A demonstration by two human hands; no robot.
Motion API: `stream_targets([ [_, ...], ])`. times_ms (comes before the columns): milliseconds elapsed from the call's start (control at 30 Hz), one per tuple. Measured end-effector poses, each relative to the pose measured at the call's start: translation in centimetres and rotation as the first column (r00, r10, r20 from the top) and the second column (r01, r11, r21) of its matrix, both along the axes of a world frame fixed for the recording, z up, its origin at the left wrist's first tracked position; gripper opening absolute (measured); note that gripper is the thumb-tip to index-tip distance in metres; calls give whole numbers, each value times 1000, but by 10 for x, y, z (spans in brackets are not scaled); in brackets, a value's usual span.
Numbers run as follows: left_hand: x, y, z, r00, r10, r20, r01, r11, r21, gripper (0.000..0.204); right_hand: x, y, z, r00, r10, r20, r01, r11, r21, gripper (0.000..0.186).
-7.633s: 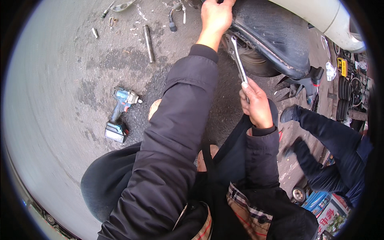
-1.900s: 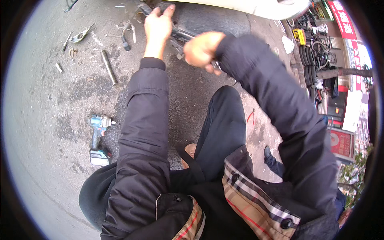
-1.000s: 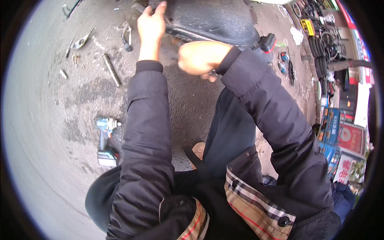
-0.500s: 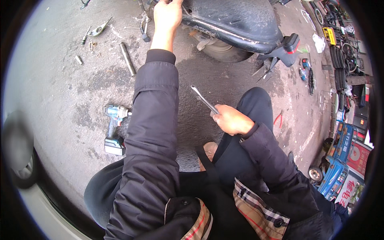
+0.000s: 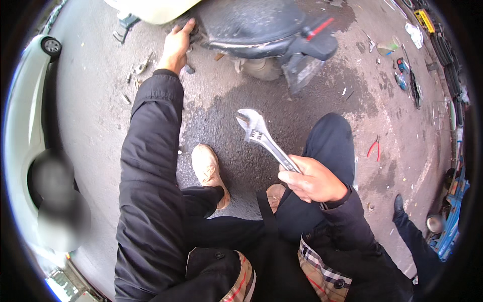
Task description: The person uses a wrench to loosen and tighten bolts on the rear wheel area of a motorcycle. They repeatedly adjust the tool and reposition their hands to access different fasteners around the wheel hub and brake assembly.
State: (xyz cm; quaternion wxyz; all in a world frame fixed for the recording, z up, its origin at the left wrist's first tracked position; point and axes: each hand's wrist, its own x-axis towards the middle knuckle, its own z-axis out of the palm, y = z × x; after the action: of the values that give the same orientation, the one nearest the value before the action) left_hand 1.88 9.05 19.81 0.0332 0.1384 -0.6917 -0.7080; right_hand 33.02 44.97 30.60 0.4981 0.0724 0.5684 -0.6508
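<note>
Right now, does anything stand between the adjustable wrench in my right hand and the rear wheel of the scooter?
Nothing visible stands between the adjustable wrench and the scooter's rear wheel; pavement shows in the gap. The black bodywork hides part of the wheel; the left hand is farther left.

My right hand [image 5: 316, 182] hides the handle end of the wrench [image 5: 270, 144]. The scooter [image 5: 251, 27] is blurred and cut off above, its wheel [image 5: 261, 70] partly covered. At the road [image 5: 100, 100]'s left edge a car [image 5: 27, 105] is cut off; scraps [image 5: 344, 91] farther right are too small to tell.
</note>
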Motion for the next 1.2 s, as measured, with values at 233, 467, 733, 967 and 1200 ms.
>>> stream_targets([
  [233,-6,-4,15,979,5,204,-6,1000,2,62,5,103,37,882,-434,-186,378,885,-273,16],
  [467,-4,-13,18,966,-14,260,30,998,-59,50,-55,170,46,595,-696,-402,659,708,-252,18],
  [733,12,-8,13,991,28,131,-25,999,-23,62,-165,222,36,492,-640,-591,758,648,-71,27],
  [967,15,-27,17,961,-104,255,82,992,94,43,-263,246,46,641,-439,-629,633,766,111,34],
  [1200,82,46,95,796,126,592,-191,980,49,77,-249,227,25,842,-100,-531,360,836,413,43],
])
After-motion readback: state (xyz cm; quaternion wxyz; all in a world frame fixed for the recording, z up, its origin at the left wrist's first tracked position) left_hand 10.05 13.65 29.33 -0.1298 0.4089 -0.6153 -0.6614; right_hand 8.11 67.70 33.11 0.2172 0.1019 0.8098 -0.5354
